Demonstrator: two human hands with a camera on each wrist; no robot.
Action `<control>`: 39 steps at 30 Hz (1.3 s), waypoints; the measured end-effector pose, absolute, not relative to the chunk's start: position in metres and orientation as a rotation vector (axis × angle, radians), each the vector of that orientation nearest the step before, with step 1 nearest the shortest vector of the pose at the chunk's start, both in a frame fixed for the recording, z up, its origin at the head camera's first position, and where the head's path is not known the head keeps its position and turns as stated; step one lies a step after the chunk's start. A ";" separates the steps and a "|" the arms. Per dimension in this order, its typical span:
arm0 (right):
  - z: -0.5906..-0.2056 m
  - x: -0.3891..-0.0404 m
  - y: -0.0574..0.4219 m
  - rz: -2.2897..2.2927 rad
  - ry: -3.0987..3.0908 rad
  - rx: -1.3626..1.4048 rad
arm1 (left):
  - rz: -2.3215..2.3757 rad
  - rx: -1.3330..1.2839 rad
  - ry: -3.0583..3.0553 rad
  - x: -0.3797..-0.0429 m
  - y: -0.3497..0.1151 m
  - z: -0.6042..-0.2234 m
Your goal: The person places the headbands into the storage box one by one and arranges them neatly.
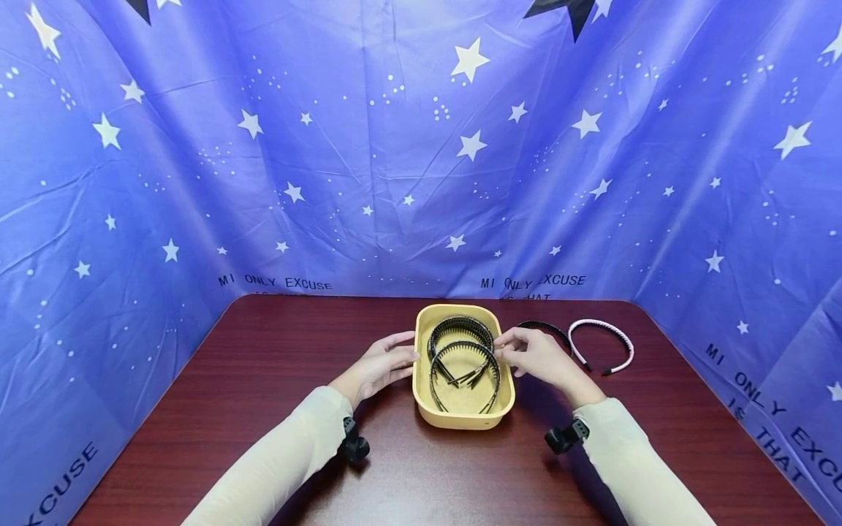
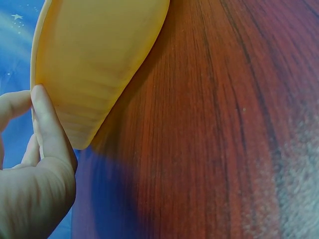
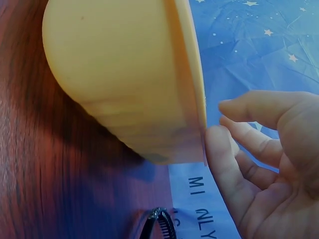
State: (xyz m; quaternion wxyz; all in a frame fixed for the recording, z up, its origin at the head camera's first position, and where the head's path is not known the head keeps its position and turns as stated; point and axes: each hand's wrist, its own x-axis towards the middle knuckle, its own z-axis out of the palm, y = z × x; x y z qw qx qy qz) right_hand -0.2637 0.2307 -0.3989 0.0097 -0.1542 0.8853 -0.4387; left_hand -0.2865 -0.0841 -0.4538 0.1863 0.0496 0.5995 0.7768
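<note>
A yellow plastic box (image 1: 427, 405) stands on the table with its short side toward me. Inside lie black toothed headbands (image 1: 460, 325), several stacked at the far end and one (image 1: 465, 345) lying nearer, overlapping them. My left hand (image 1: 381, 369) is at the box's left rim; in the left wrist view its thumb (image 2: 47, 117) and index finger pinch that rim. On the opposite side, my right hand (image 1: 539, 358) has its thumb (image 3: 222, 149) right at the rim. Its other fingers (image 3: 254, 107) are loosely bent, spread just above the rim and holding nothing.
Right of the box, a black headband (image 1: 546, 326) lies partly hidden behind my right hand. Beside it rests a pale pink headband (image 1: 630, 343) with dark inner teeth. A blue star-printed cloth (image 1: 368, 146) hangs around the reddish-brown table (image 1: 276, 351).
</note>
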 end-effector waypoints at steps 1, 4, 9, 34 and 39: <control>-0.399 -0.264 0.232 -1.366 2.768 -0.485 | 2.188 0.137 1.688 -0.286 -0.084 -0.454; -0.398 -0.264 0.236 -1.357 2.787 -0.479 | 2.186 0.132 1.688 -0.287 -0.085 -0.454; -0.396 -0.265 0.242 -1.323 2.827 -0.446 | 2.186 0.133 1.685 -0.288 -0.085 -0.454; -0.384 -0.270 0.275 -1.327 2.797 -0.466 | 2.189 0.130 1.686 -0.288 -0.085 -0.454; -0.386 -0.275 0.285 -1.356 2.785 -0.421 | 2.189 0.136 1.675 -0.288 -0.085 -0.454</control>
